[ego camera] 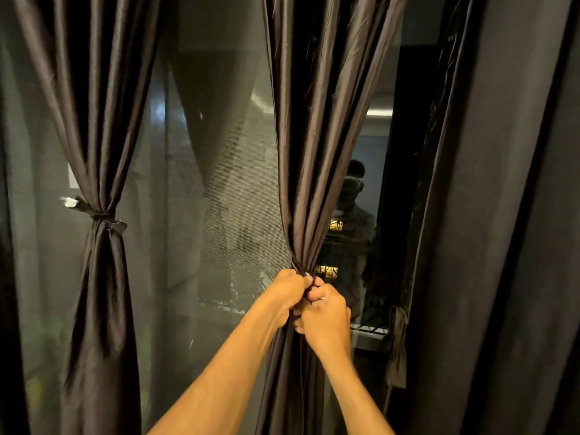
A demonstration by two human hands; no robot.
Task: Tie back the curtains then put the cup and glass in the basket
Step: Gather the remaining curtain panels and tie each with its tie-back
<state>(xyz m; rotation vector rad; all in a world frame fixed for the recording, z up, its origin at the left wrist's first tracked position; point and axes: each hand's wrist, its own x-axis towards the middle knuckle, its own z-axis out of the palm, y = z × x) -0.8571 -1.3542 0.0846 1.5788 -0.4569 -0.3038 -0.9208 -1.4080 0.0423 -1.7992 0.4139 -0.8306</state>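
From the head view, the person is working on the curtain-tying step. The left curtain (pixel 100 146) is hanging already cinched by a dark tie band (pixel 103 216). Both hands are meeting at the gathered waist of the middle curtain (pixel 314 152). The left hand (pixel 290 290) is curling round the bunch, and the right hand (pixel 326 312) is touching it, its fingers pinching at the same spot. I cannot tell whether a tie strip is between them. The next move, I judge, is drawing a knot snug so the folds hold. The fabric is dark brown, faintly shiny and falling in long pleats before the window glass (pixel 175 183). No cup, glass or basket is showing.
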